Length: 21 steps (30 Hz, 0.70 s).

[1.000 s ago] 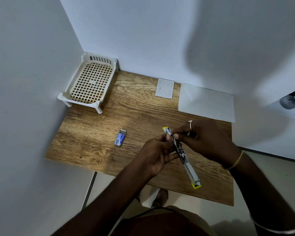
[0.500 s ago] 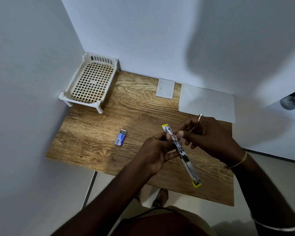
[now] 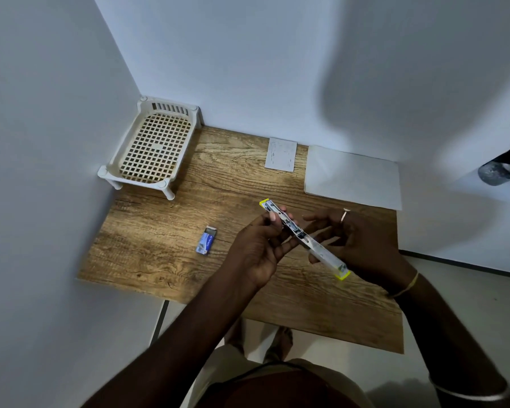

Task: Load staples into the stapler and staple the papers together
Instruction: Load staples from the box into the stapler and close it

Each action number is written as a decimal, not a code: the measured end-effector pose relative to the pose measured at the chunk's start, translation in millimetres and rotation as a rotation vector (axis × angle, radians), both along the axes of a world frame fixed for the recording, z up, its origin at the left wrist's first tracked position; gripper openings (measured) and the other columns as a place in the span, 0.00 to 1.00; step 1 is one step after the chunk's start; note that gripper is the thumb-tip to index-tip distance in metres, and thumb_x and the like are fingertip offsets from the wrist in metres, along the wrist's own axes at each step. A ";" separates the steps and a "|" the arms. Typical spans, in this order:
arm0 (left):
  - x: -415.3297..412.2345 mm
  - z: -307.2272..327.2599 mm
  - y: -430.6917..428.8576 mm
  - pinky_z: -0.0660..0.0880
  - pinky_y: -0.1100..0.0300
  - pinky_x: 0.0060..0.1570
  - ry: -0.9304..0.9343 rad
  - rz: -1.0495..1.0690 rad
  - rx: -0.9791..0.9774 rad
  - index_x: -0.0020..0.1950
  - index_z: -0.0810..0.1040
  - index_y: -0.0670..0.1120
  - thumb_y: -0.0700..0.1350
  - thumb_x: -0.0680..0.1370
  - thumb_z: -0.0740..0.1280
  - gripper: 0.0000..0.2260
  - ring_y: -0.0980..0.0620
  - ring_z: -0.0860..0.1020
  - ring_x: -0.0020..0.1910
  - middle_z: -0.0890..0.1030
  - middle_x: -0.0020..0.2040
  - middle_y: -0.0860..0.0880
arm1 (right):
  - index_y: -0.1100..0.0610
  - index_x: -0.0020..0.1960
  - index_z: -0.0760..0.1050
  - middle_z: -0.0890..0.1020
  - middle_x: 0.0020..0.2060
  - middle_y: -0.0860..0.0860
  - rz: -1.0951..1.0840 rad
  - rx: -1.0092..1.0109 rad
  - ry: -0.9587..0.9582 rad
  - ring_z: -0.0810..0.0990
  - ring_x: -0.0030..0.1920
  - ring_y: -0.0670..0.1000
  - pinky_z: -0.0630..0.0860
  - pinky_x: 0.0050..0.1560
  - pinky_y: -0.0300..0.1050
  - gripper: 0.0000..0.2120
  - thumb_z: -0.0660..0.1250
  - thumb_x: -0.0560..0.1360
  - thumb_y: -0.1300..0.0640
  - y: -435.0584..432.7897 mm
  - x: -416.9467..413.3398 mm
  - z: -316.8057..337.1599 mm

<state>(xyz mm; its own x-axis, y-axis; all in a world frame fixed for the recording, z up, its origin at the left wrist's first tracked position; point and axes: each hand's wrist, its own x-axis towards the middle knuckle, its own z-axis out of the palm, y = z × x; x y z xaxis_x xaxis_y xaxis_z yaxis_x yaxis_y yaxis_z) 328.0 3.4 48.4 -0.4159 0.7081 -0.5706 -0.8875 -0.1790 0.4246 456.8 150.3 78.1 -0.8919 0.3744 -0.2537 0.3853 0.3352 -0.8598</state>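
No text, brand or number readable anywhere

Small blue box [image 3: 206,244] on worktop [image 3: 159,254]: white print on blue label, too small and blurred to make out

White slip [image 3: 280,154] at back of worktop, by wall: faint dark marks in columns, illegible

Stapler [image 3: 304,238]: bare metal with yellow ends, any marking too small to tell
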 end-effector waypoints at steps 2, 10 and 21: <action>2.1 -1.5 0.1 0.84 0.54 0.38 0.025 0.000 0.014 0.52 0.82 0.42 0.37 0.76 0.68 0.06 0.51 0.87 0.41 0.87 0.42 0.48 | 0.51 0.63 0.80 0.86 0.52 0.49 -0.015 -0.032 0.061 0.87 0.48 0.50 0.85 0.49 0.57 0.26 0.82 0.66 0.55 -0.9 -2.7 1.5; 13.6 -3.0 -6.4 0.83 0.54 0.45 0.305 -0.093 0.004 0.50 0.85 0.43 0.42 0.75 0.68 0.08 0.47 0.87 0.49 0.88 0.48 0.44 | 0.55 0.68 0.78 0.86 0.57 0.53 -0.039 -0.298 0.212 0.85 0.57 0.57 0.83 0.55 0.61 0.20 0.73 0.76 0.56 -13.2 -16.9 -3.1; 21.4 -13.1 -19.3 0.82 0.54 0.51 0.573 -0.168 -0.094 0.60 0.84 0.42 0.49 0.80 0.71 0.13 0.43 0.85 0.57 0.87 0.54 0.40 | 0.53 0.68 0.78 0.85 0.57 0.56 -0.062 -0.433 0.147 0.84 0.56 0.62 0.83 0.52 0.60 0.21 0.65 0.79 0.70 -25.3 -14.6 -27.4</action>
